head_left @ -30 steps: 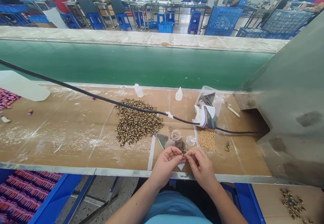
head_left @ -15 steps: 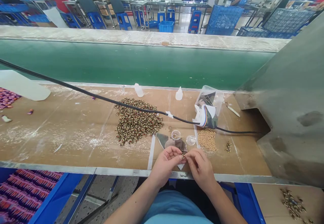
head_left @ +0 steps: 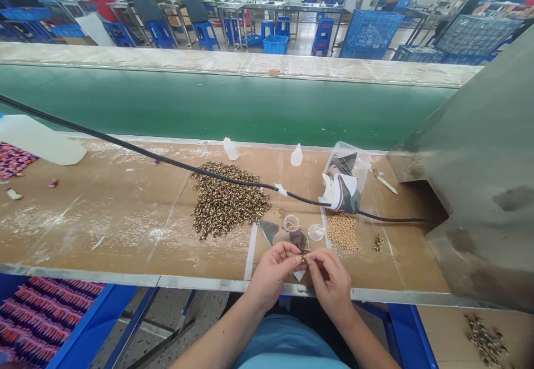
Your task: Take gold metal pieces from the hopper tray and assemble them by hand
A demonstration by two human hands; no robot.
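My left hand (head_left: pixel 270 273) and my right hand (head_left: pixel 330 278) meet at the table's front edge, both closed in a pinch. Between their fingertips is a small gold-and-dark piece (head_left: pixel 302 258), too tiny to make out fully; it looks like those in the heap (head_left: pixel 227 199) to the left. Under the fingers lies a camouflage cloth scrap (head_left: pixel 271 231). Just beyond stand a small clear cup (head_left: pixel 291 223) with a thin stick across it and a clear lid (head_left: pixel 316 232). Small tan beads (head_left: pixel 342 231) are spread to the right of my right hand.
A black cable (head_left: pixel 125 147) crosses above the cardboard-covered table. Two white squeeze bottles (head_left: pixel 230 149) (head_left: pixel 296 156) stand at the back. A clear plastic box (head_left: pixel 362 160) holds cloth. A metal housing (head_left: pixel 488 191) rises at right. Beyond runs a green belt (head_left: pixel 233 104).
Both hands stay pinched together in nearly the same place. The whole view has shifted very slightly; nothing on the table has visibly moved.
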